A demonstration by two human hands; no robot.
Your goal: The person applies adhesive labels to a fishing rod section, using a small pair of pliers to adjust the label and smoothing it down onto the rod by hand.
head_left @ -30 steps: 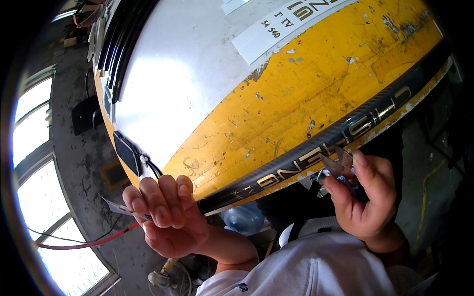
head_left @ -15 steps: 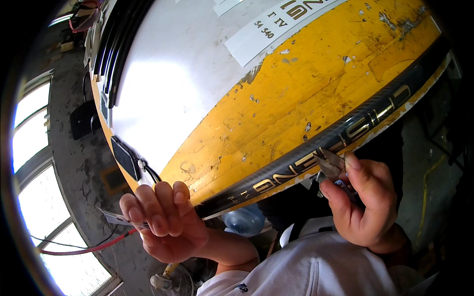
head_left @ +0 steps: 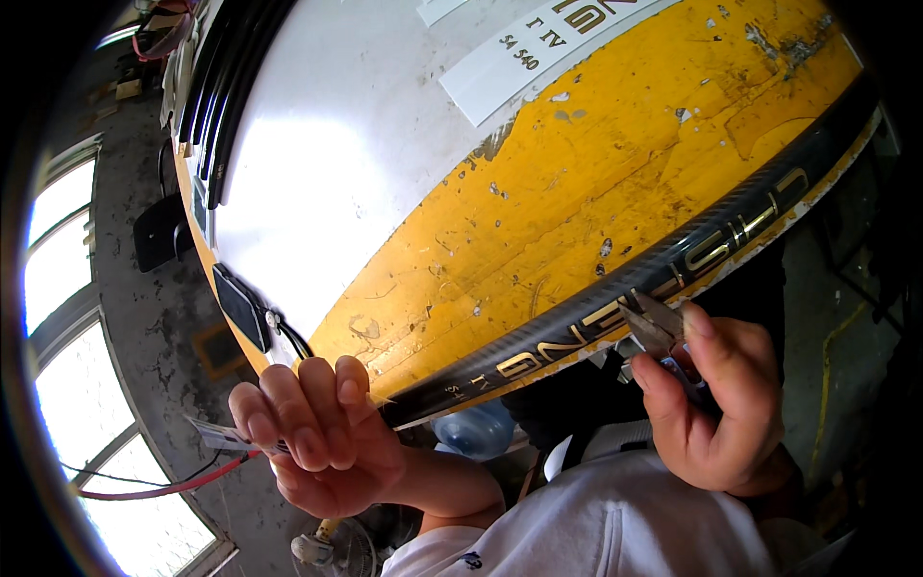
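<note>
A long black bar with a carbon-like weave and gold lettering lies along the near edge of the yellow tabletop. My right hand grips small snips over that edge; their two pointed blades are spread apart beside the lettering. The handles are mostly hidden by my fingers. My left hand is at the bar's left end, its fingers curled. A thin, clear-looking strip sticks out to the left from between those fingers; its held part is hidden.
White sheets with gold lettering lie farther back on the worn yellow and white tabletop. Several black bars are at the left, above a flat black device. A red hose and a blue water bottle are below.
My right hand and the snips have shifted slightly right and down. The left hand, with its strip, has barely moved.
</note>
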